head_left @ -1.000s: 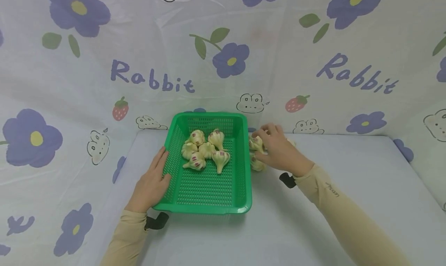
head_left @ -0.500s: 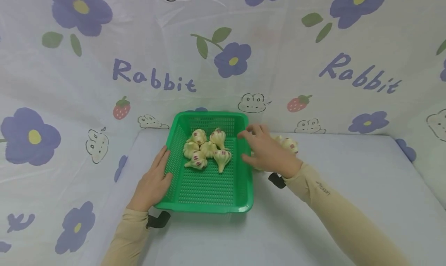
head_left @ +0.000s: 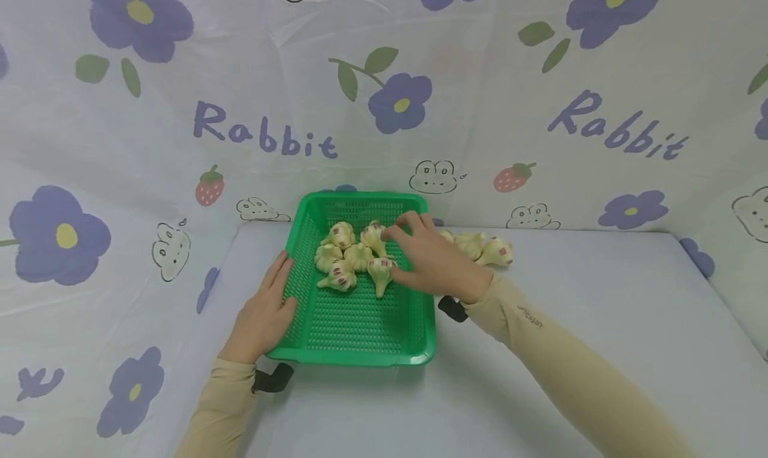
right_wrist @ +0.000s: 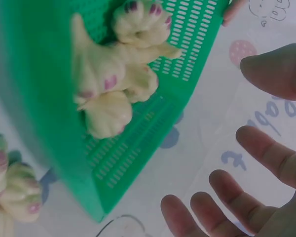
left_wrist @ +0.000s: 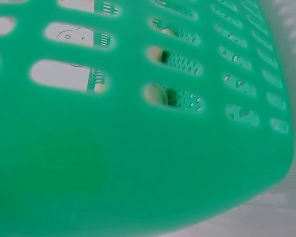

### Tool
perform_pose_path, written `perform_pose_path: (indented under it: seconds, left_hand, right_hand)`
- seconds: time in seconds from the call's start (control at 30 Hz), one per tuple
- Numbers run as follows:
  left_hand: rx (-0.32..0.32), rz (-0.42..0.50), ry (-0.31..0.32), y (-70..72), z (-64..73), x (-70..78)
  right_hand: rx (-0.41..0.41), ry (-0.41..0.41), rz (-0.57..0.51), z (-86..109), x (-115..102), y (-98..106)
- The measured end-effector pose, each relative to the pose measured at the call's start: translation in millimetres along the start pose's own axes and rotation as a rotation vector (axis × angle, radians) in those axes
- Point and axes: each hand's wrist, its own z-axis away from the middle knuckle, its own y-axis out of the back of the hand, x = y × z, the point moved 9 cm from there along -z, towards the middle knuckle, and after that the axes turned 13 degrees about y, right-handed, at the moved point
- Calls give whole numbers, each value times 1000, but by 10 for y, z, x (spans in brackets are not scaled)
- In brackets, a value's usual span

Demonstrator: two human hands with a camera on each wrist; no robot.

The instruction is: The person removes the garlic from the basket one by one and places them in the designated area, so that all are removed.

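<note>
My left hand (head_left: 258,321) rests against the left rim of a green plastic basket (head_left: 354,359), fingers stretched along it. In the left wrist view the outer wall of the basket (left_wrist: 113,158) fills most of the picture. Several garlic bulbs (head_left: 339,276), cream with purple marks, lie together in the basket's far half. Over its right wall reaches my right hand (head_left: 435,258), with thumb and fingers apart. The right wrist view shows nothing between the spread fingers of my right hand (right_wrist: 286,212), above the basket and its garlic bulbs (right_wrist: 108,116).
More garlic bulbs (head_left: 497,251) lie on the white tabletop (head_left: 576,298), right of the basket and partly behind my right hand. Behind the table hangs a white cloth (head_left: 462,98) printed with flowers and rabbits.
From the garlic bulbs on the table my right hand has moved left, over the basket's right wall. My left hand and the basket have stayed in place.
</note>
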Motion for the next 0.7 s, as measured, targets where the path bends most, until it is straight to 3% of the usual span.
perform_pose_path:
  seconds: [0.37, 0.7]
  left_hand:
    - [-2, -3, 0, 10, 10, 20]
    - [2, 2, 2, 10, 0, 18]
  right_hand:
    - [-53, -86, -36, -244, -67, -185]
    - [-36, -238, -74, -311, 19, -316]
